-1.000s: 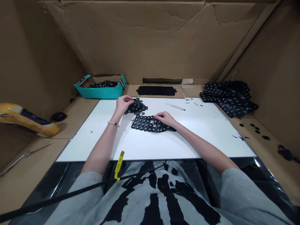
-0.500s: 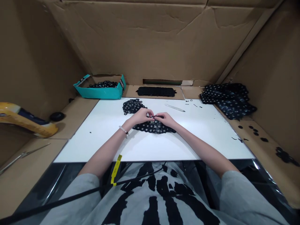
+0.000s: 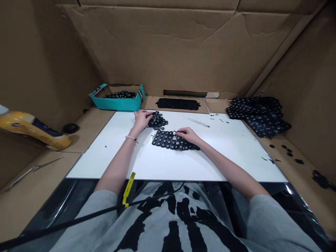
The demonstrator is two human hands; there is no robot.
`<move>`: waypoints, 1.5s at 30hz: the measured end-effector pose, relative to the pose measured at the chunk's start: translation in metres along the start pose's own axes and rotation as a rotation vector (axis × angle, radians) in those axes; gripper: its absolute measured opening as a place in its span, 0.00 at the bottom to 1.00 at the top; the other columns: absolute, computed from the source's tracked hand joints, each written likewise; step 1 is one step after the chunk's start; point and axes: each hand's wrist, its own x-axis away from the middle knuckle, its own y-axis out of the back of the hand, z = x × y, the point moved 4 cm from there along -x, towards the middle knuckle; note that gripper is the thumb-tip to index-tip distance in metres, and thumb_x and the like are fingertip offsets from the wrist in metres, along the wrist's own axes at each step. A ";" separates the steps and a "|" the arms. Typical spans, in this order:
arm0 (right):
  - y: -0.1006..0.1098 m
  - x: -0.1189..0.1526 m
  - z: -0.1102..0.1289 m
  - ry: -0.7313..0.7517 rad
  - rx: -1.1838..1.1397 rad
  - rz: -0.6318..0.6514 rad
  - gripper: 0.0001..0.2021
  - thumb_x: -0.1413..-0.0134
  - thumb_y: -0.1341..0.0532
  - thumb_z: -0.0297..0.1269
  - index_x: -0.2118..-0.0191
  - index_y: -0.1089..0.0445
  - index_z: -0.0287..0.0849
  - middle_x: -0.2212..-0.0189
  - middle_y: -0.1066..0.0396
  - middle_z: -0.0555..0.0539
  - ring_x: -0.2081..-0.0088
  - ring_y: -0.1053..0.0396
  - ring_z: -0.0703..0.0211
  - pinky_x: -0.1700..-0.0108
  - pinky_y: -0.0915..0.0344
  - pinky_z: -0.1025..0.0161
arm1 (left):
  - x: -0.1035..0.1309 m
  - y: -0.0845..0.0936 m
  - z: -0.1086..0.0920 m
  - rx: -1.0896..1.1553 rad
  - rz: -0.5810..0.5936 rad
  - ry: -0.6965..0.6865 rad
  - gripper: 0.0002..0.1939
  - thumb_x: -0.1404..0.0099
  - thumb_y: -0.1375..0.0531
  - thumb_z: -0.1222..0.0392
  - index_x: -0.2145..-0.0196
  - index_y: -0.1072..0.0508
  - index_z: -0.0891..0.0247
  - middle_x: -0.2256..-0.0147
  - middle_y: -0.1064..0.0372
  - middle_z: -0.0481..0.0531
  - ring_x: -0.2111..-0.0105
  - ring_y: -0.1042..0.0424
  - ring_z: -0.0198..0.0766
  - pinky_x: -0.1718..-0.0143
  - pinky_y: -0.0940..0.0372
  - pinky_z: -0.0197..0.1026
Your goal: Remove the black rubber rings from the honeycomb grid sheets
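Black sheet of joined rings, holes showing white, flat mid-counter. Right hand pinching its far edge; left hand fingertips closed on loose ring pile.

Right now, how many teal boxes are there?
1: the teal cardboard box sits at the back left, beyond the white board, holding black rings. More may be hidden.

1 head-worn camera looks forward and down, near, over the white board.
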 end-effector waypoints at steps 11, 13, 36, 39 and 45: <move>0.001 0.001 -0.001 0.019 0.009 0.003 0.16 0.46 0.40 0.50 0.68 0.24 0.41 0.73 0.27 0.49 0.68 0.35 0.58 0.62 0.42 0.62 | 0.008 0.009 -0.039 0.001 -0.126 -0.068 0.29 0.35 0.42 0.54 0.36 0.36 0.59 0.46 0.33 0.61 0.46 0.42 0.55 0.42 0.49 0.54; 0.000 0.002 -0.001 0.024 0.000 0.013 0.17 0.46 0.40 0.50 0.69 0.24 0.41 0.74 0.28 0.50 0.69 0.36 0.59 0.63 0.43 0.63 | 0.009 0.010 -0.044 0.013 -0.106 -0.088 0.30 0.34 0.43 0.55 0.36 0.37 0.60 0.48 0.31 0.60 0.48 0.40 0.55 0.42 0.49 0.54; 0.002 0.006 0.000 -0.004 0.049 0.020 0.20 0.47 0.39 0.55 0.66 0.23 0.40 0.76 0.29 0.50 0.72 0.38 0.60 0.66 0.44 0.63 | 0.011 0.006 -0.070 0.160 -0.039 -0.139 0.19 0.35 0.43 0.59 0.47 0.26 0.63 0.59 0.23 0.53 0.57 0.30 0.43 0.49 0.41 0.44; 0.000 0.004 0.000 -0.022 0.043 -0.005 0.21 0.48 0.37 0.55 0.62 0.22 0.41 0.74 0.26 0.49 0.71 0.35 0.59 0.65 0.42 0.62 | 0.020 -0.004 -0.077 0.187 0.170 -0.215 0.15 0.36 0.41 0.54 0.57 0.21 0.64 0.66 0.24 0.51 0.67 0.30 0.39 0.61 0.38 0.40; 0.000 0.000 0.003 0.072 -0.027 -0.061 0.15 0.47 0.36 0.50 0.64 0.21 0.43 0.63 0.21 0.46 0.61 0.28 0.54 0.56 0.37 0.59 | 0.043 -0.035 -0.086 0.110 0.606 -0.317 0.16 0.45 0.32 0.50 0.65 0.20 0.65 0.69 0.25 0.52 0.69 0.29 0.39 0.67 0.40 0.38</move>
